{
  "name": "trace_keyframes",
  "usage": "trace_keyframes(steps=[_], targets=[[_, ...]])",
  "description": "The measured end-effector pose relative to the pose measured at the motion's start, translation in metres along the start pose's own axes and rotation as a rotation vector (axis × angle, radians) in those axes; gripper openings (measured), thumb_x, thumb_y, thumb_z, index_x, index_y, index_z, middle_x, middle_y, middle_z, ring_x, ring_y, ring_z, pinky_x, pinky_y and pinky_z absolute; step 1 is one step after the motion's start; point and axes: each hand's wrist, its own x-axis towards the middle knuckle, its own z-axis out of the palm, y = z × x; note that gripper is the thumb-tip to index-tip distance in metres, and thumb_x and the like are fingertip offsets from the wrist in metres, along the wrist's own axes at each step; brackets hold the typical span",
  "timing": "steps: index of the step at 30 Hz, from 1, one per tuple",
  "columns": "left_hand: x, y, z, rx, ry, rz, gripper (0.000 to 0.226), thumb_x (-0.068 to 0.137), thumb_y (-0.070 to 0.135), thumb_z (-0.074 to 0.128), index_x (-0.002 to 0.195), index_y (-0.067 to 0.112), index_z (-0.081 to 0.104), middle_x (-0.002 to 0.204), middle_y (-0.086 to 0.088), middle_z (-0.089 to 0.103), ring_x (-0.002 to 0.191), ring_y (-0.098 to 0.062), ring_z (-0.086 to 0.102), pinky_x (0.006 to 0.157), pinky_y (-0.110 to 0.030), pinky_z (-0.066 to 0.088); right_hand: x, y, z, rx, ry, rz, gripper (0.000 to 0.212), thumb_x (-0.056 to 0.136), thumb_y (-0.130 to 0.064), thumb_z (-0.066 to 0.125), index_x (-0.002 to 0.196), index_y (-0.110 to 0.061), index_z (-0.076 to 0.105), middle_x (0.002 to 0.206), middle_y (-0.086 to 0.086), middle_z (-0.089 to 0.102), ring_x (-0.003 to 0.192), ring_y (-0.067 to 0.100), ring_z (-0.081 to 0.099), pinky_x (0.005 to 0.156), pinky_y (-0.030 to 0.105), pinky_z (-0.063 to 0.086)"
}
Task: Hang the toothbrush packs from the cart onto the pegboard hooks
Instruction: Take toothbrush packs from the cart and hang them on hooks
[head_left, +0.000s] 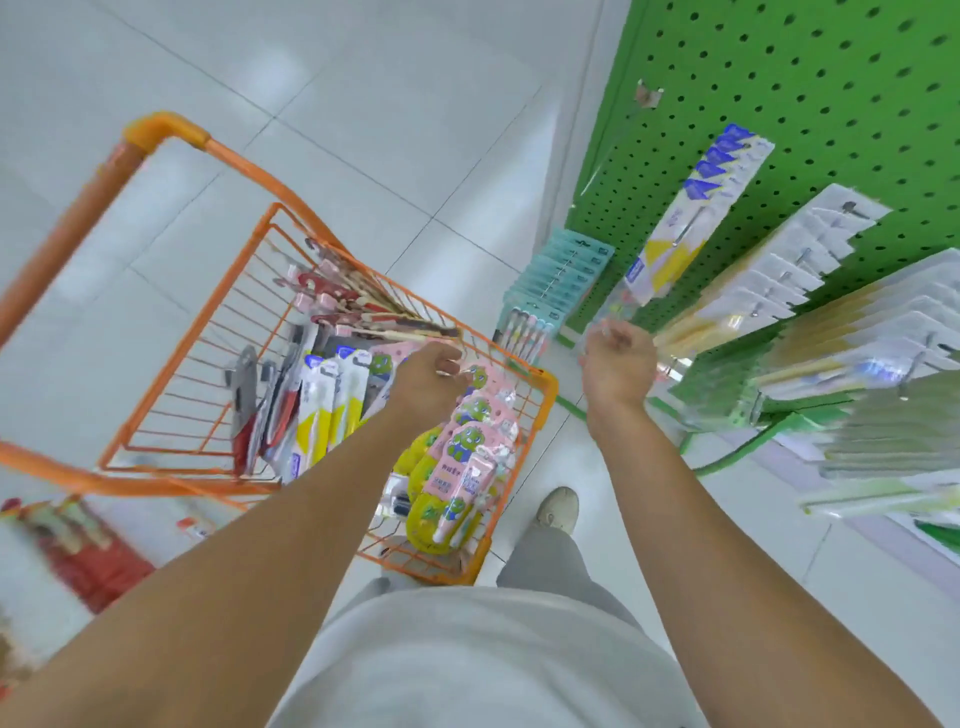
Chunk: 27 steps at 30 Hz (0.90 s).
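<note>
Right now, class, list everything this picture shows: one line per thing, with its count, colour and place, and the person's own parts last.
Cart: one, orange wire, left of centre on the floor.
Packs with a green cartoon figure: several, pink and yellow, at the cart's near right side.
Yellow-and-white packs: a few, upright in the cart's middle.
Red and pink packs: several, at the cart's far end.
Pegboard: one, green, on the right.
Hanging packs: several rows, blue-yellow, teal and white, on pegboard hooks.
Floor: white tiles.
Red items: blurred, bottom left.
Shoe: one, pale, beside the cart.
Left hand: over the cart, fingers curled at the pink packs.
Right hand: raised towards the pegboard, fingers curled; contents unclear.
</note>
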Motion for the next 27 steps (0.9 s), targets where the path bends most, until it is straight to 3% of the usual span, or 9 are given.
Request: trace_keyframes(steps=[4,7,10,13,16,18,21,25,27], targets=[[-0.020,-0.076,-0.046,0.083,0.160,-0.146,0.028,0.088,0.017,0.070,0.115,0.009,0.063,0.093,-0.001,0.064,0.092,-0.022,0.061,0.077,-0.027,0.043,-0.058,0.057,0.029,-0.292,-0.500,0.110,0.010,0.088,-0.014,0.070,0.096,-0.017,0.065,0.091,0.007,0.070,0.079,0.022,0.067,0.077,0.039,0.061],[-0.028,-0.112,-0.064,0.098,0.167,-0.199,0.032,0.086,0.015,0.073,0.115,0.008,0.064,0.100,-0.008,0.067,0.094,-0.024,0.062,0.079,-0.029,0.044,-0.078,0.074,0.054,-0.517,-0.699,0.074,0.011,0.087,-0.012,0.070,0.095,-0.017,0.065,0.093,0.009,0.069,0.082,0.024,0.067,0.083,0.046,0.059],[-0.031,-0.132,-0.067,0.111,0.143,-0.184,0.037,0.084,0.015,0.075,0.118,0.008,0.061,0.112,-0.011,0.063,0.094,-0.022,0.059,0.081,-0.030,0.044,-0.087,0.080,0.080,-0.736,-0.799,-0.141,0.035,0.089,-0.015,0.071,0.122,-0.010,0.059,0.114,0.007,0.061,0.093,0.023,0.063,0.083,0.039,0.053],[-0.032,-0.146,-0.070,0.132,0.134,-0.158,0.045,0.083,0.013,0.076,0.124,0.008,0.058,0.124,-0.013,0.057,0.100,-0.026,0.060,0.084,-0.031,0.045,-0.088,0.079,0.106,-0.868,-0.825,-0.315,0.060,0.087,-0.021,0.075,0.140,-0.016,0.047,0.137,0.007,0.051,0.100,0.030,0.066,0.087,0.037,0.053],[-0.031,-0.159,-0.075,0.135,0.118,-0.181,0.055,0.085,0.015,0.074,0.135,0.010,0.051,0.138,-0.012,0.052,0.118,-0.027,0.055,0.096,-0.032,0.042,-0.080,0.081,0.133,-1.006,-0.834,-0.456,0.082,0.086,-0.016,0.074,0.154,-0.025,0.029,0.158,0.006,0.028,0.122,0.029,0.055,0.090,0.032,0.045],[-0.030,-0.167,-0.079,0.175,0.027,-0.199,0.061,0.087,0.018,0.073,0.142,0.011,0.046,0.143,-0.010,0.050,0.126,-0.027,0.052,0.098,-0.030,0.039,-0.074,0.082,0.151,-1.126,-0.821,-0.543,0.085,0.088,-0.010,0.069,0.157,-0.030,0.022,0.165,0.003,0.011,0.127,0.030,0.052,0.088,0.036,0.050],[-0.030,-0.173,-0.086,0.188,-0.006,-0.175,0.061,0.088,0.019,0.073,0.142,0.012,0.045,0.140,-0.010,0.054,0.126,-0.025,0.052,0.096,-0.027,0.038,-0.065,0.086,0.170,-1.308,-0.856,-0.591,0.069,0.089,-0.007,0.066,0.148,-0.027,0.036,0.162,0.005,0.017,0.113,0.035,0.059,0.082,0.042,0.053],[-0.026,-0.171,-0.103,0.110,0.121,-0.114,0.059,0.084,0.020,0.077,0.136,0.010,0.051,0.129,-0.008,0.058,0.117,-0.023,0.055,0.096,-0.032,0.042,-0.063,0.089,0.176,-1.349,-0.837,-0.658,0.028,0.083,0.002,0.061,0.107,-0.012,0.059,0.116,0.015,0.056,0.093,0.036,0.060,0.075,0.041,0.052],[-0.022,-0.167,-0.114,0.063,0.039,-0.076,0.067,0.077,0.022,0.084,0.136,0.012,0.053,0.124,-0.003,0.059,0.112,-0.017,0.055,0.094,-0.030,0.044,-0.072,0.079,0.178,-1.233,-0.902,-0.640,0.014,0.084,-0.006,0.070,0.098,-0.010,0.068,0.098,0.013,0.064,0.091,0.034,0.061,0.073,0.036,0.049]])
